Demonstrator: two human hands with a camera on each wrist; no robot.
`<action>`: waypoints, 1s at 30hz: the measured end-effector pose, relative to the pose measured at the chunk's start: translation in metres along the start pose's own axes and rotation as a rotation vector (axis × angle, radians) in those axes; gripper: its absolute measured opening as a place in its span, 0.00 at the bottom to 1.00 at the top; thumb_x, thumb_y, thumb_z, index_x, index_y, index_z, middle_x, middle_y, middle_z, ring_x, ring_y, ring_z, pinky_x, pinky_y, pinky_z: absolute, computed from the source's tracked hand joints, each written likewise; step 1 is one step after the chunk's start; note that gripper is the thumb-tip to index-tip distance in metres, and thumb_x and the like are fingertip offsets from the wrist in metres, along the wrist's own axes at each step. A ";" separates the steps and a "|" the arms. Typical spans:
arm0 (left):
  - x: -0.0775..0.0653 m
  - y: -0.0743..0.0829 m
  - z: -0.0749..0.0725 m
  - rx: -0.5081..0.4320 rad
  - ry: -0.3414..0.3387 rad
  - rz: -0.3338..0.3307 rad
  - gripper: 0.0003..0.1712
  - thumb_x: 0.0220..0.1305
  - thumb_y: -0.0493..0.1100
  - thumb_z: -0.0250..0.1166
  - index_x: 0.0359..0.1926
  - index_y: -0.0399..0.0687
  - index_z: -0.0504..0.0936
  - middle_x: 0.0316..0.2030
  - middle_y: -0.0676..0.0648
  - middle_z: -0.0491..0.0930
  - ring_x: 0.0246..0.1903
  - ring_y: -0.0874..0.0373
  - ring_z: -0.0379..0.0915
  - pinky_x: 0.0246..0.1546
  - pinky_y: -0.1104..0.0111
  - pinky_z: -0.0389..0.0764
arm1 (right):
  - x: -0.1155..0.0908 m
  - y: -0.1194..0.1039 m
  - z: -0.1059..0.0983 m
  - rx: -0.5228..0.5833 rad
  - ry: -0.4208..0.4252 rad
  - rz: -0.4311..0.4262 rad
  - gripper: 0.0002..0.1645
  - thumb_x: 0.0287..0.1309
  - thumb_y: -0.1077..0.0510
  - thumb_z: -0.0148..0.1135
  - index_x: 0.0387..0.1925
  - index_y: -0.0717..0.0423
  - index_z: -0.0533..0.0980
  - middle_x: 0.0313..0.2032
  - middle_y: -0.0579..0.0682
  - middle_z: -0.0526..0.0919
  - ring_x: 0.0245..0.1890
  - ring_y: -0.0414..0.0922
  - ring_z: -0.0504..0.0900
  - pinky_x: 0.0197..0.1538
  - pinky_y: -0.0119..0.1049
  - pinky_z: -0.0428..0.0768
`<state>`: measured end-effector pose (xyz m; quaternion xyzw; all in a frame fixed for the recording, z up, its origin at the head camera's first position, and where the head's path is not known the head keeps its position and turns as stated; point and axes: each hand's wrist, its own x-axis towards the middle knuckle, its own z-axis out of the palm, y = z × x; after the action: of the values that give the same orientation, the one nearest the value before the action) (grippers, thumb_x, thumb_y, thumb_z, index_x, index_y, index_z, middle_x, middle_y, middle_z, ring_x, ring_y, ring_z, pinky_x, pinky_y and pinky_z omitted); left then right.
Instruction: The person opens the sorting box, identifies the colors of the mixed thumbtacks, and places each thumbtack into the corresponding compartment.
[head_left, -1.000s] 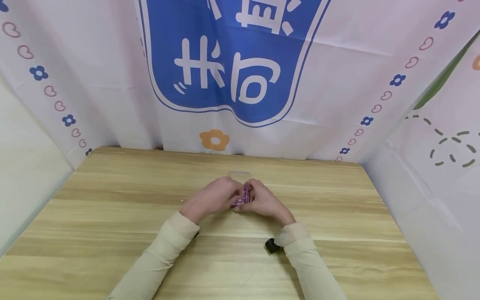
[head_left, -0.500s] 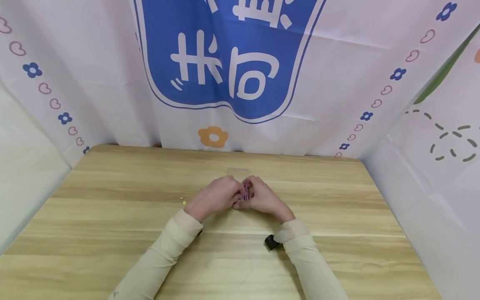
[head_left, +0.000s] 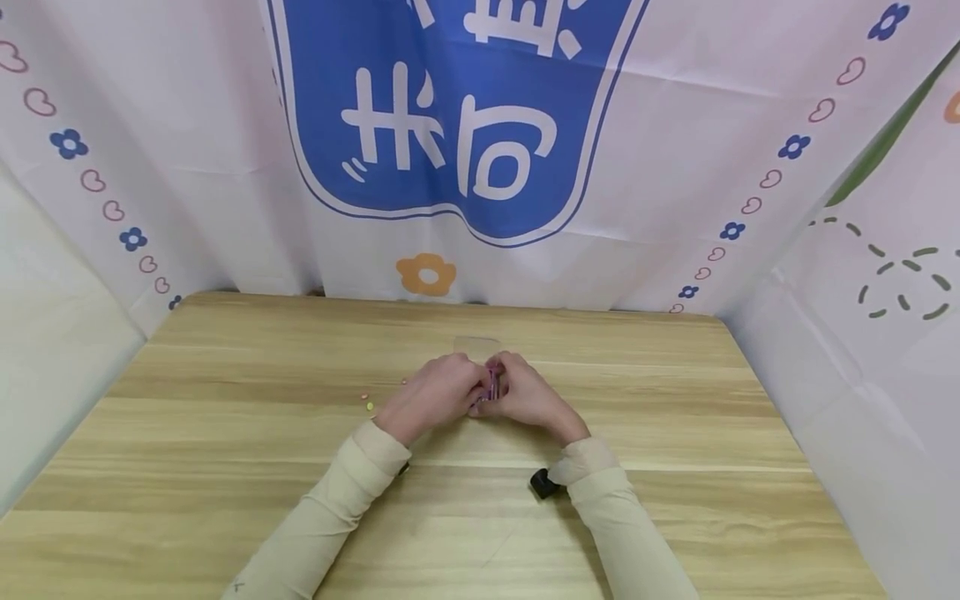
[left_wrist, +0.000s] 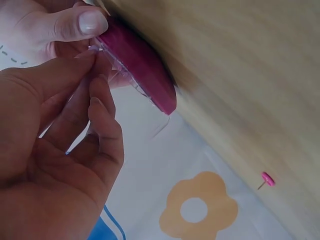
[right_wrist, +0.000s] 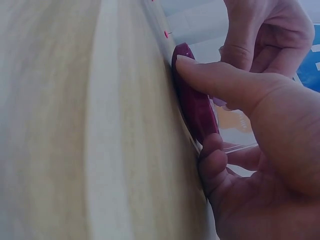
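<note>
Both hands meet over a small purple box (head_left: 493,385) with a clear lid (head_left: 477,342) standing out behind it. My right hand (head_left: 528,395) grips the box, its thumb on the maroon outer face (right_wrist: 192,102) and its fingers at the near end. At the box's inner side, my left hand (head_left: 435,390) pinches a small pale-purple thumbtack (left_wrist: 95,48) between thumb and fingertips, which mostly hide it. The other fingers of that hand are curled loosely. From the head, the box's inside is largely covered by the hands.
Loose thumbtacks lie on the wooden table left of the hands, among them a yellow one (head_left: 370,407) and a pink one (left_wrist: 268,178) with its pin showing. A black wrist camera (head_left: 543,483) sits by the right cuff. A printed curtain (head_left: 345,258) hangs behind the table.
The left hand has shifted slightly right, so more thumbtacks show beside its wrist. Less of the box's inside shows between the hands. The right hand keeps its grip.
</note>
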<state>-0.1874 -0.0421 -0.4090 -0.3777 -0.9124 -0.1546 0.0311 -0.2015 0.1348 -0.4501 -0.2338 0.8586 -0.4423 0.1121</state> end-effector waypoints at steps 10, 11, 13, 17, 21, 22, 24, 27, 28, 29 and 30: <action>-0.006 -0.002 0.000 -0.011 0.024 0.020 0.11 0.56 0.32 0.64 0.23 0.53 0.81 0.16 0.57 0.71 0.18 0.62 0.64 0.20 0.70 0.71 | 0.003 -0.003 0.005 -0.005 -0.002 -0.014 0.39 0.37 0.49 0.78 0.49 0.56 0.66 0.38 0.53 0.74 0.29 0.43 0.76 0.32 0.38 0.77; -0.006 -0.002 -0.001 -0.015 0.027 0.019 0.11 0.56 0.32 0.64 0.23 0.53 0.81 0.16 0.57 0.71 0.18 0.62 0.64 0.20 0.70 0.71 | 0.003 -0.003 0.005 -0.009 0.002 -0.013 0.39 0.37 0.49 0.78 0.49 0.56 0.66 0.39 0.53 0.74 0.29 0.43 0.76 0.32 0.38 0.77; -0.006 -0.002 -0.002 -0.016 0.030 0.018 0.11 0.56 0.32 0.64 0.23 0.53 0.81 0.16 0.57 0.71 0.18 0.62 0.64 0.20 0.70 0.71 | 0.004 -0.004 0.005 -0.019 0.007 -0.013 0.40 0.37 0.48 0.78 0.49 0.55 0.66 0.40 0.52 0.74 0.29 0.42 0.76 0.32 0.37 0.77; -0.005 -0.002 -0.007 -0.024 0.020 0.032 0.09 0.57 0.33 0.63 0.25 0.51 0.83 0.18 0.57 0.75 0.19 0.63 0.66 0.21 0.71 0.73 | 0.005 -0.005 0.004 -0.018 0.010 -0.017 0.39 0.37 0.48 0.78 0.48 0.55 0.66 0.40 0.52 0.74 0.30 0.43 0.76 0.32 0.38 0.77; -0.009 -0.006 -0.022 -0.053 0.026 -0.006 0.06 0.59 0.36 0.63 0.32 0.49 0.85 0.25 0.56 0.80 0.23 0.64 0.70 0.26 0.69 0.76 | 0.004 -0.005 0.004 -0.005 -0.002 0.003 0.39 0.36 0.50 0.78 0.48 0.56 0.66 0.41 0.53 0.74 0.32 0.43 0.77 0.32 0.38 0.79; -0.012 -0.009 -0.027 -0.061 0.029 -0.037 0.05 0.60 0.37 0.63 0.33 0.48 0.85 0.26 0.55 0.81 0.24 0.64 0.71 0.27 0.68 0.77 | 0.004 -0.005 0.005 -0.008 -0.005 0.013 0.40 0.36 0.49 0.79 0.49 0.56 0.66 0.41 0.53 0.73 0.32 0.43 0.77 0.33 0.38 0.80; -0.018 -0.015 -0.037 -0.065 0.036 -0.110 0.05 0.60 0.40 0.63 0.35 0.47 0.85 0.28 0.54 0.82 0.26 0.64 0.72 0.30 0.67 0.78 | 0.004 -0.004 0.005 -0.026 -0.002 0.033 0.43 0.34 0.49 0.79 0.51 0.57 0.66 0.43 0.52 0.72 0.33 0.43 0.76 0.34 0.38 0.80; -0.028 -0.027 -0.050 -0.079 0.019 -0.218 0.06 0.62 0.42 0.62 0.37 0.47 0.84 0.31 0.52 0.82 0.29 0.62 0.74 0.34 0.63 0.80 | 0.003 -0.003 0.004 -0.071 0.016 0.054 0.47 0.33 0.46 0.79 0.54 0.58 0.66 0.44 0.50 0.72 0.34 0.43 0.75 0.35 0.37 0.79; -0.032 -0.031 -0.054 -0.081 0.011 -0.247 0.07 0.63 0.42 0.61 0.37 0.46 0.84 0.31 0.51 0.82 0.30 0.61 0.74 0.35 0.62 0.80 | 0.003 -0.002 0.003 -0.083 0.023 0.060 0.47 0.33 0.46 0.79 0.54 0.58 0.66 0.44 0.50 0.72 0.34 0.43 0.74 0.35 0.37 0.79; -0.035 -0.034 -0.058 -0.084 0.006 -0.268 0.07 0.63 0.42 0.61 0.38 0.45 0.84 0.32 0.50 0.82 0.31 0.60 0.74 0.36 0.60 0.80 | 0.002 -0.002 0.002 -0.096 0.030 0.065 0.48 0.32 0.45 0.79 0.55 0.58 0.66 0.44 0.50 0.72 0.34 0.43 0.74 0.35 0.37 0.78; -0.038 -0.038 -0.061 -0.085 0.001 -0.281 0.07 0.64 0.42 0.61 0.37 0.45 0.84 0.32 0.50 0.82 0.32 0.59 0.74 0.37 0.59 0.80 | 0.002 -0.001 0.002 -0.103 0.034 0.070 0.49 0.32 0.45 0.79 0.55 0.58 0.65 0.44 0.49 0.72 0.34 0.43 0.73 0.35 0.37 0.78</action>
<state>-0.1903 -0.1120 -0.3673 -0.2473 -0.9488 -0.1963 -0.0063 -0.2021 0.1322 -0.4501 -0.2015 0.8897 -0.3970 0.1007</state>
